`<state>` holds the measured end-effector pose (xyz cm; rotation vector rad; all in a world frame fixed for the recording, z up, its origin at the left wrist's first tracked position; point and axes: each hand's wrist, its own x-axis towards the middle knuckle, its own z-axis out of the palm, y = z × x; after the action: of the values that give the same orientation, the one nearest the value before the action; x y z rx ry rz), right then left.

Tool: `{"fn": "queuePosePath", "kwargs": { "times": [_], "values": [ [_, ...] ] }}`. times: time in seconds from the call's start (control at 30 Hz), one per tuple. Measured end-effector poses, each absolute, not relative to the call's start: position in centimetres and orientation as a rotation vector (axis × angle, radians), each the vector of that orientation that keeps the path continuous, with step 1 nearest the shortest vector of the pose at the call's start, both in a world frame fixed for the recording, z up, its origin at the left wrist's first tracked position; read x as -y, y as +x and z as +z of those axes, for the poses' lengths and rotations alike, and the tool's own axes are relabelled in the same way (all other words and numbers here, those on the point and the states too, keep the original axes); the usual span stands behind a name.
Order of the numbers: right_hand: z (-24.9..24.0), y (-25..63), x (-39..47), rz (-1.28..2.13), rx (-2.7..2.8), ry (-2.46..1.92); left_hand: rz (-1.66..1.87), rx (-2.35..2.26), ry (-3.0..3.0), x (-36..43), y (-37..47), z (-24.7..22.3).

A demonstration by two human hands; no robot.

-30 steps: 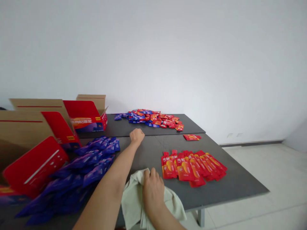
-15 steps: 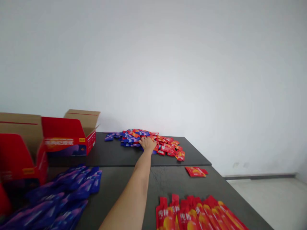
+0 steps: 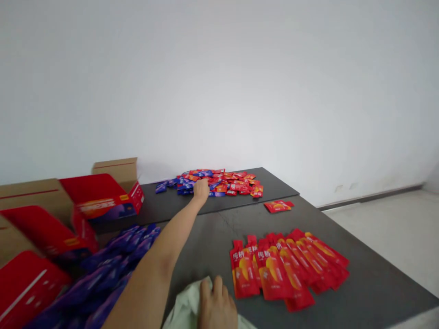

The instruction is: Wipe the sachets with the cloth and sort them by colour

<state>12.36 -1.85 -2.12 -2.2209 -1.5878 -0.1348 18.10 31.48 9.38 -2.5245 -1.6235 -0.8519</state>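
- A blue pouch (image 3: 215,184), slim and glossy, jutted from the right side of the left hand (image 3: 201,189), just above the centre of the frame.
- That hand had curled into a fist and appeared to grip the pouch; half a second earlier its fingers lay spread over the mixed pile (image 3: 238,179).
- The fist now covered part of the pile's left half; slight blur hid whether it touched other pouches there.
- The pile was a loose, crinkled heap of flat red, orange and blue packs.
- The right hand (image 3: 218,308), out of sight in the previous frame, had come into view at the bottom centre, over a pale green cloth (image 3: 187,301), soft and rumpled; whether its fingers clenched the fabric or only lay on it, I could not tell.
- The fanned red pouches (image 3: 272,274), shiny with narrow necks, showed in full at the lower right, where the previous view had cut them off.
- A lone red pouch (image 3: 277,206) lay flat above them.
- Blue pouches (image 3: 106,274) overlapped in a smooth, plump stack at the lower left.
- Beside them, open cartons (image 3: 106,208) stood with red printed sides and brown cardboard flaps.
- The table (image 3: 212,237) was matt, dark and flat-edged.
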Motion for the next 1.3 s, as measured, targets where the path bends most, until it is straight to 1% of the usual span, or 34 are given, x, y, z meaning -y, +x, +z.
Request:
{"fn": "queuePosePath", "kwargs": {
  "times": [0.2,0.27,0.33,0.4,0.47,0.53,0.63,0.67,0.73,0.77,0.83,0.9,0.97,1.07,1.13,1.23,1.3],
  "values": [
    [1.0,12.6,3.3,-0.122,1.669,-2.243,-1.342,1.237,-2.718,-24.4,8.1,12.4],
    [1.4,13.0,3.8,-0.036,1.636,-2.209,-1.439,1.157,-2.827,-21.5,5.3,12.9],
    [1.8,14.2,4.6,0.135,1.549,-2.083,-1.473,1.076,-3.017,-18.5,3.1,12.8],
    [2.3,16.0,5.9,0.344,1.409,-1.876,-1.415,0.973,-3.258,-15.4,1.1,12.1],
    [3.1,17.9,7.4,0.471,1.284,-1.636,-1.277,0.905,-3.429,-12.8,-0.6,10.8],
    [4.0,19.5,8.9,0.521,1.219,-1.475,-1.059,0.845,-3.488,-10.7,-2.0,9.2],
    [4.4,20.3,9.9,0.53,1.255,-1.418,-0.698,0.684,-3.418,-9.2,-3.4,6.7],
    [4.2,20.3,9.9,0.519,1.301,-1.418,-0.604,0.633,-3.372,-8.9,-3.7,6.0],
    [3.5,19.9,9.5,0.493,1.415,-1.417,-0.526,0.6,-3.26,-8.5,-3.7,5.2],
    [3.2,19.8,9.2,0.478,1.459,-1.415,-0.551,0.624,-3.196,-8.1,-3.4,5.0],
    [2.9,19.6,8.4,0.441,1.505,-1.425,-0.722,0.739,-3.041,-6.3,-2.4,4.9],
    [3.1,19.7,7.6,0.384,1.501,-1.449,-0.932,0.891,-2.871,-3.0,-0.9,4.7],
    [3.7,19.9,6.6,0.306,1.444,-1.495,-1.021,1.041,-2.739,1.3,1.0,4.1],
    [4.7,19.9,5.1,0.205,1.343,-1.565,-0.923,1.291,-2.606,7.4,3.6,2.2],
    [4.9,19.4,4.1,0.171,1.378,-1.577,-0.807,1.402,-2.613,9.7,4.4,0.8],
    [3.9,17.7,3.1,0.182,1.583,-1.59,-0.69,1.442,-2.702,10.5,3.7,-0.2],
    [2.5,16.3,2.9,0.245,1.766,-1.63,-0.614,1.502,-2.762,10.1,2.4,0.3]
  ]
}}
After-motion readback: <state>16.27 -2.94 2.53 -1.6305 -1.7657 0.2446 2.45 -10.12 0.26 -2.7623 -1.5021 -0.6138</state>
